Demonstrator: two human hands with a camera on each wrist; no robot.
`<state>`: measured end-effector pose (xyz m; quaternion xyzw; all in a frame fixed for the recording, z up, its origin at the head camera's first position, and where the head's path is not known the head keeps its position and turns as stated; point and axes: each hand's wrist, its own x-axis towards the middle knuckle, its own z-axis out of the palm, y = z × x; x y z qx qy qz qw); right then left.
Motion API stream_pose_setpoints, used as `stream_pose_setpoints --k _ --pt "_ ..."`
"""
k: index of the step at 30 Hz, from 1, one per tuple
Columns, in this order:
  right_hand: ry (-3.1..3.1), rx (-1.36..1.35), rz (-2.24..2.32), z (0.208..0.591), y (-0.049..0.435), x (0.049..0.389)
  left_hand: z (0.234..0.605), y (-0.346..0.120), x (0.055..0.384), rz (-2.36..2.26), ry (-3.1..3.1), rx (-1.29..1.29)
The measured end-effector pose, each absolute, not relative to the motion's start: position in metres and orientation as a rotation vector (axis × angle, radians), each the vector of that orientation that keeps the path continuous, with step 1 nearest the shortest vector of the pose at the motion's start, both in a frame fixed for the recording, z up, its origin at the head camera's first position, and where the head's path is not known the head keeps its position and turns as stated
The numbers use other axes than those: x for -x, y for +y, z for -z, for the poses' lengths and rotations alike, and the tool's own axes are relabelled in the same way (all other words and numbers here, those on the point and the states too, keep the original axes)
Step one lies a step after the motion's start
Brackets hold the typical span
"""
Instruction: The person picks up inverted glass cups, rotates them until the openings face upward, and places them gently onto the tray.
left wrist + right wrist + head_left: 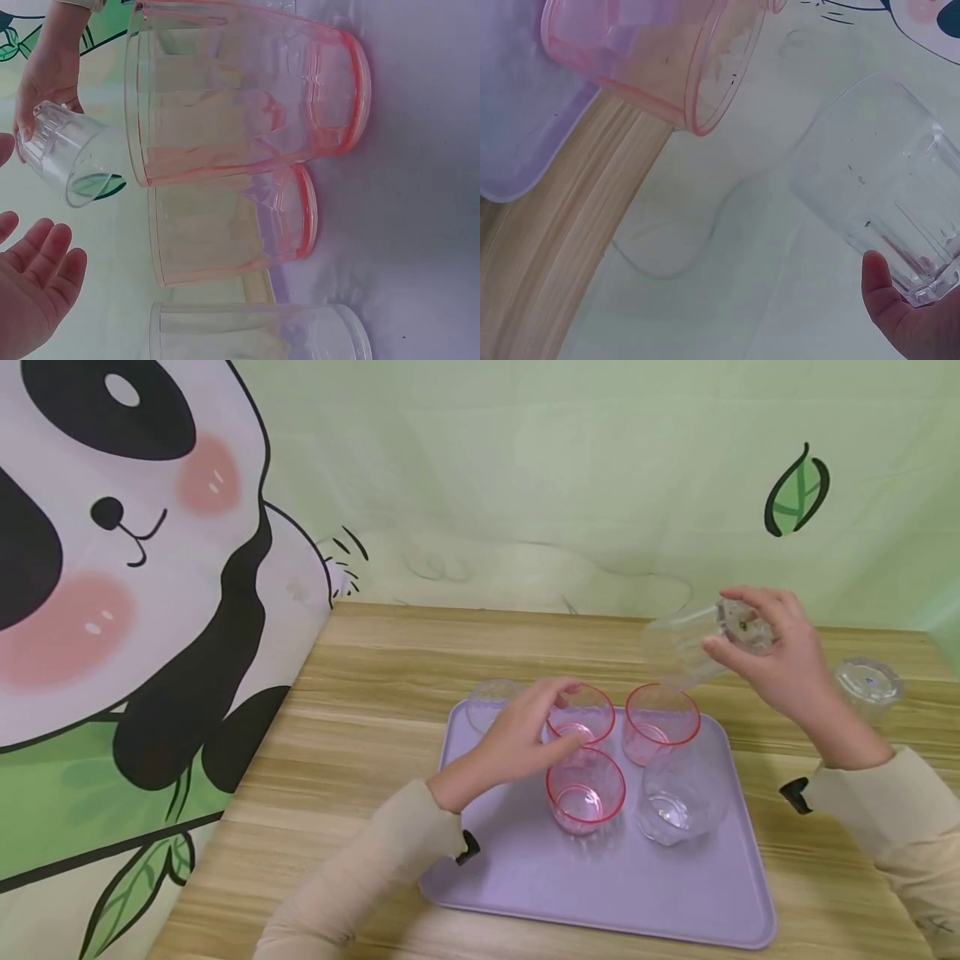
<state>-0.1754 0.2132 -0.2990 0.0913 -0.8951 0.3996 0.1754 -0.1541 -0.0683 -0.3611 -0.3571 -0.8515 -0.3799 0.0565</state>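
Observation:
My right hand [787, 664] grips a clear plastic cup [686, 643] by its base, above the table's back part. The cup lies tilted in the air, its mouth pointing left and down; in the right wrist view the thumb presses near its base. My left hand [517, 735] hovers over the lilac tray [540, 881] with relaxed, spread fingers and holds nothing. It overlaps the back middle pink cup [596, 718] in the head view. Close by stand a front pink cup [585, 802] and a back right pink cup [660, 739], mouths up.
Also on the tray are a clear cup [671, 814] at right and another clear cup [487, 702] at the back left corner, partly behind my left hand. Right of the tray, an upside-down clear cup [866, 685] stands on the wooden table [337, 760]. A printed cloth [487, 485] hangs behind.

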Motion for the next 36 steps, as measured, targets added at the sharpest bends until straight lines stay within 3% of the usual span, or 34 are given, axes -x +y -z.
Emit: stream_pose_setpoints --k 28,36 --pt "-2.413 -0.421 -1.347 0.295 0.194 0.165 0.365 -0.054 0.160 1.298 -2.634 0.991" --pt "-2.254 -0.588 -1.655 0.296 0.188 0.163 0.365 -0.051 0.161 1.375 -2.649 0.930"
